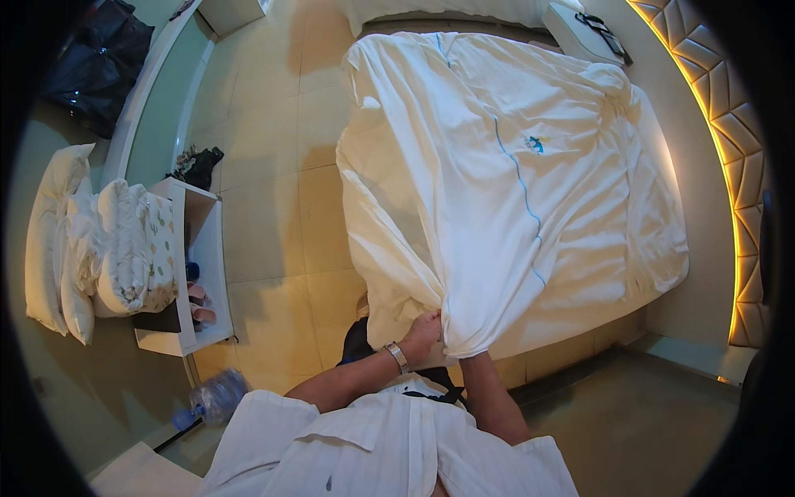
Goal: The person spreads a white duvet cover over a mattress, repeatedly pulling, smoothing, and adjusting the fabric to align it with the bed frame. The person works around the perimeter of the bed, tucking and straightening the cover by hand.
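Observation:
A white fabric bed cover point(459, 205), with a thin wavy blue line and a small blue and yellow emblem, lies rumpled over the bed. Its near end is gathered towards my body. My left hand point(425, 332), with a metal-band watch point(396, 358) on the wrist, is closed on the cover's bunched edge. The right forearm point(494, 397) runs up into the cloth, and the fabric hides my right hand. Left of the gathered part, folds of the cover frame an opening. Beneath it all, the white mattress point(577, 320) shows along the near side.
A low white cabinet point(208, 273) stands left, with pink slippers point(199, 304) inside and folded bedding point(124, 248) and pillows point(56, 248) on top. A plastic water bottle point(217, 397) lies on the tiled floor point(267, 217). At the far right are a bedside stand point(568, 37) with a telephone and a padded headboard panel point(714, 93).

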The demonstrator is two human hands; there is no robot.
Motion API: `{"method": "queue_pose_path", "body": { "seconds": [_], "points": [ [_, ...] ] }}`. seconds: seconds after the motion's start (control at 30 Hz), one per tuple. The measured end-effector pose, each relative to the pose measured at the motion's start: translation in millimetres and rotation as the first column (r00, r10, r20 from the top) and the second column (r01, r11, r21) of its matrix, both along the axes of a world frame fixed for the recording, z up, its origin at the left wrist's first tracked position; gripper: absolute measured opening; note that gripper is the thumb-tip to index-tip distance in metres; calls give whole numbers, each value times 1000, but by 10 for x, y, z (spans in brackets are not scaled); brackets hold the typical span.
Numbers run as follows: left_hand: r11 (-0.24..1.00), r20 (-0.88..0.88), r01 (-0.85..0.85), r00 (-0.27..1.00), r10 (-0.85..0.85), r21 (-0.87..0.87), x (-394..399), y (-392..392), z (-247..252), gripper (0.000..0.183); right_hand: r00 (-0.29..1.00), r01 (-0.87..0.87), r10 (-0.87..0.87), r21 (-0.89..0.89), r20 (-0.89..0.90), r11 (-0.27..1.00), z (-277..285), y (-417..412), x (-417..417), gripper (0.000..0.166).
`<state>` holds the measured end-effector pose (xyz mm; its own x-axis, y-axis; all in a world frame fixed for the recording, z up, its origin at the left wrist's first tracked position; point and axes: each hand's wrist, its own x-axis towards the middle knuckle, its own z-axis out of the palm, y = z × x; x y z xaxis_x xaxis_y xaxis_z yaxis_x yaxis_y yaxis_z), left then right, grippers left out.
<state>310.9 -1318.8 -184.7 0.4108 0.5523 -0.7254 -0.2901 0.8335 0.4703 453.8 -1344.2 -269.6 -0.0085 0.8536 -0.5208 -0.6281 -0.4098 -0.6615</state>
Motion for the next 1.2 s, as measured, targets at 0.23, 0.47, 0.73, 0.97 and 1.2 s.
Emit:
{"method": "queue_pose_path", "body": {
  "seconds": [0.23,0.47,0.73,0.97,1.2],
  "points": [
    [980,37,-137,989,143,-148,-7,-21,458,37,920,-32,117,227,-373,973,-596,-19,-34,55],
    [948,144,223,955,-260,228,-77,176,517,39,780,3,169,274,-603,962,483,221,261,62],
    [810,112,450,845,-522,377,-357,517,507,35,973,-167,130,188,192,968,730,-32,520,55],
    [973,450,215,863,-227,80,-303,325,501,48,786,-437,181,323,591,839,1266,-79,378,45],
    [688,-126,647,752,-647,329,-410,437,936,66,986,-113,103,69,131,991,1337,-194,291,41]
  ]
}}
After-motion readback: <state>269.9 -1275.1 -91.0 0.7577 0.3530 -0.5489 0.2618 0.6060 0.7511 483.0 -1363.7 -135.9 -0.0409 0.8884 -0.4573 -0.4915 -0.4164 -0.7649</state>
